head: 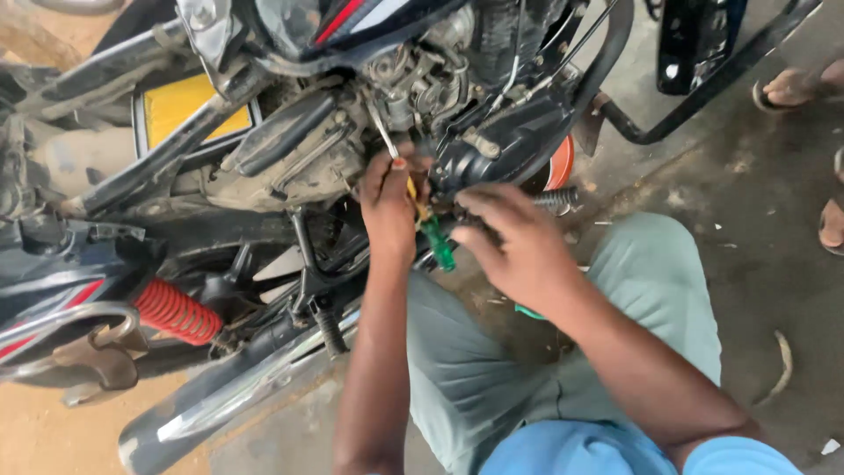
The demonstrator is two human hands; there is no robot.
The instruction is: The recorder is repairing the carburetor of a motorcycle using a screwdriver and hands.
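My left hand (pixel 389 204) is closed around a screwdriver with a green and yellow handle (pixel 437 242), its tip up against the dirty engine (pixel 413 84) of a black motorcycle. A metal spanner (pixel 381 130) sticks up just above this hand. My right hand (pixel 514 239) hovers beside it, fingers curled at the black engine side cover (pixel 505 141), touching the parts there; whether it holds anything is hidden.
A red rear shock spring (pixel 176 312), a footpeg (pixel 330 330) and a chrome exhaust pipe (pixel 220 400) lie at the lower left. A yellow plate (pixel 180 105) shows upper left. Another person's sandalled feet (pixel 796 88) stand on the concrete floor (pixel 765 264) at right.
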